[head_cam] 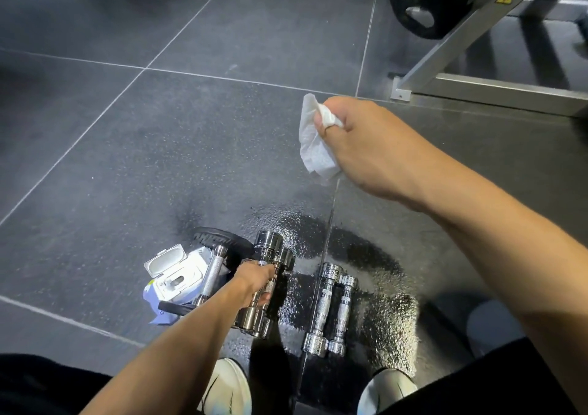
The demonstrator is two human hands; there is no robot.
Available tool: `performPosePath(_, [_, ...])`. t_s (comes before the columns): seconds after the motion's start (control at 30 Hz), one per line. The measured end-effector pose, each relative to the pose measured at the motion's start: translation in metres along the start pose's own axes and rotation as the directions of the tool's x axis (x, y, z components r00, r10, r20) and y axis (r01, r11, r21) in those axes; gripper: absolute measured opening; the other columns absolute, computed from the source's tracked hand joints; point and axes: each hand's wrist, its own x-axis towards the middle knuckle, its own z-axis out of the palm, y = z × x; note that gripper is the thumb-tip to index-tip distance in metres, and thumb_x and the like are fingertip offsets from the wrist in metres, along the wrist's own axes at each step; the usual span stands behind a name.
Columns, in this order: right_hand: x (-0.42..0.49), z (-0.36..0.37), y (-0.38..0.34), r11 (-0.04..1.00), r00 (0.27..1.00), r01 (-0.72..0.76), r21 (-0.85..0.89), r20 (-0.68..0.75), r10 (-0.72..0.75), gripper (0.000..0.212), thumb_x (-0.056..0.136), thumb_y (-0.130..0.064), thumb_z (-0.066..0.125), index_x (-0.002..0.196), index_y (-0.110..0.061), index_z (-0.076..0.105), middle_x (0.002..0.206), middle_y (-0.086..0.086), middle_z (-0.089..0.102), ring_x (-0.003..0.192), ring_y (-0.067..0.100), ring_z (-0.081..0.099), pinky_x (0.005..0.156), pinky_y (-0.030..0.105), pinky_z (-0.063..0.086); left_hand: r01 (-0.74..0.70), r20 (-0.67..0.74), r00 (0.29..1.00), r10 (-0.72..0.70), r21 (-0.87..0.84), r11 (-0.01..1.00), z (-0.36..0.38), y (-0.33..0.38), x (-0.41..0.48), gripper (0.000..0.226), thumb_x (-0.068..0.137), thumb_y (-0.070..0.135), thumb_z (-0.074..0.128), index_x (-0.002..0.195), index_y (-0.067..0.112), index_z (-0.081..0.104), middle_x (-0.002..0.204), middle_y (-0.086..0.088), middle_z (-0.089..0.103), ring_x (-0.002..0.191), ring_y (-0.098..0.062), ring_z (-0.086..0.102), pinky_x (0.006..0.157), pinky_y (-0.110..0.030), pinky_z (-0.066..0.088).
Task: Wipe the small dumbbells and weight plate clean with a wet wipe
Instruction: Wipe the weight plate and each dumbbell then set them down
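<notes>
wiping partway through, by the look of it

the left hand [259,282] is gripping a chrome dumbbell [265,284] on the floor; right hand [366,147] fingers are pinching the wet wipe [313,147] aloft. two dumbbells [331,309] are lying aside, seemingly done; weight plate [219,239] probably pending.

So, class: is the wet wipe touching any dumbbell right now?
No. The right hand holds the wet wipe raised above the floor, apart from the dumbbells lying below.

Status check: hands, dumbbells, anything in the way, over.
Left hand gripping chrome dumbbells by their handles. Right hand raised, clutching wet wipe. Two small dumbbells lying on wet floor. Wipes pack, lid open, beside weight plate; nothing blocking.
</notes>
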Motion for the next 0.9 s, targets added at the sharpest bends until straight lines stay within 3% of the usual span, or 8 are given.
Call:
performPosePath(0.2, [-0.004, 0.0, 0.001, 1.0, 1.0, 0.004, -0.008, 0.013, -0.004, 0.03, 0.11, -0.027, 0.036, 0.099, -0.011, 0.059, 0.09, 0.005, 0.07, 0.081, 0.028, 0.063, 0.075, 0.041, 0.052, 0.022, -0.019, 1.0, -0.021, 0.044, 0.999, 0.0, -0.004, 0.008, 0.013, 0.105, 0.016, 0.059, 0.103, 0.003, 0.061, 0.115, -0.021, 0.068, 0.078, -0.026, 0.061, 0.062, -0.033, 0.054])
performPosePath(0.3, [-0.004, -0.003, 0.004, 0.999, 1.0, -0.016, -0.031, 0.004, 0.016, 0.03, 0.111, -0.028, 0.036, 0.099, -0.01, 0.057, 0.092, 0.006, 0.066, 0.082, 0.029, 0.06, 0.069, 0.039, 0.045, 0.038, -0.016, 0.999, -0.037, 0.059, 0.998, 0.002, -0.007, 0.007, 0.011, 0.104, 0.014, 0.059, 0.105, 0.003, 0.059, 0.108, -0.022, 0.07, 0.073, -0.028, 0.058, 0.061, -0.034, 0.052])
performPosePath(0.4, [-0.004, -0.005, 0.008, 0.999, 0.999, -0.035, -0.037, 0.004, 0.035, 0.03, 0.111, -0.029, 0.036, 0.101, -0.01, 0.057, 0.094, 0.006, 0.065, 0.083, 0.028, 0.058, 0.065, 0.037, 0.039, 0.051, -0.024, 0.999, -0.049, 0.075, 0.996, 0.006, -0.014, 0.008, 0.01, 0.103, 0.013, 0.061, 0.109, 0.005, 0.059, 0.11, -0.02, 0.067, 0.075, -0.027, 0.06, 0.066, -0.035, 0.056])
performPosePath(0.57, [-0.002, -0.001, 0.007, 0.999, 1.0, -0.02, -0.035, 0.017, 0.02, 0.03, 0.11, -0.029, 0.037, 0.097, -0.011, 0.057, 0.093, 0.006, 0.066, 0.083, 0.03, 0.06, 0.071, 0.04, 0.045, 0.012, -0.112, 0.994, 0.01, 0.196, 0.981, 0.013, -0.025, 0.01, 0.02, 0.103, 0.015, 0.06, 0.118, 0.003, 0.067, 0.115, -0.014, 0.066, 0.075, -0.027, 0.071, 0.071, -0.038, 0.062])
performPosePath(0.63, [-0.001, 0.001, 0.006, 0.999, 1.0, -0.009, -0.044, 0.021, 0.01, 0.028, 0.11, -0.028, 0.038, 0.096, -0.011, 0.056, 0.092, 0.007, 0.066, 0.083, 0.031, 0.059, 0.072, 0.041, 0.046, -0.034, -0.132, 0.988, 0.082, 0.333, 0.942, 0.016, -0.028, 0.012, 0.028, 0.1, 0.021, 0.067, 0.109, -0.005, 0.066, 0.094, -0.013, 0.071, 0.073, -0.025, 0.07, 0.074, -0.041, 0.064])
performPosePath(0.7, [0.0, 0.001, 0.006, 0.999, 0.999, -0.011, -0.05, 0.032, 0.013, 0.026, 0.109, -0.027, 0.039, 0.097, -0.012, 0.056, 0.093, 0.008, 0.067, 0.084, 0.032, 0.06, 0.073, 0.041, 0.048, -0.041, -0.142, 0.981, 0.133, 0.515, 0.856, 0.019, -0.026, 0.008, 0.028, 0.101, 0.027, 0.068, 0.096, 0.0, 0.062, 0.087, -0.006, 0.066, 0.075, -0.018, 0.066, 0.064, -0.027, 0.059])
performPosePath(0.77, [0.0, 0.001, 0.004, 0.999, 0.999, -0.011, -0.046, 0.039, 0.013, 0.027, 0.109, -0.027, 0.038, 0.098, -0.011, 0.057, 0.093, 0.008, 0.068, 0.084, 0.032, 0.061, 0.075, 0.042, 0.051, -0.058, -0.144, 0.971, 0.191, 0.633, 0.772, 0.021, -0.023, 0.005, 0.028, 0.102, 0.03, 0.065, 0.092, 0.006, 0.055, 0.092, -0.004, 0.063, 0.078, -0.016, 0.06, 0.062, -0.019, 0.051])
performPosePath(0.9, [-0.001, 0.002, 0.001, 1.0, 0.999, -0.001, -0.03, 0.038, 0.002, 0.028, 0.109, -0.027, 0.039, 0.099, -0.01, 0.058, 0.094, 0.009, 0.069, 0.085, 0.034, 0.061, 0.077, 0.044, 0.051, -0.085, -0.107, 0.963, 0.249, 0.752, 0.654, 0.025, -0.021, 0.007, 0.03, 0.104, 0.033, 0.06, 0.111, 0.004, 0.058, 0.11, -0.01, 0.07, 0.093, -0.022, 0.069, 0.085, -0.031, 0.059])
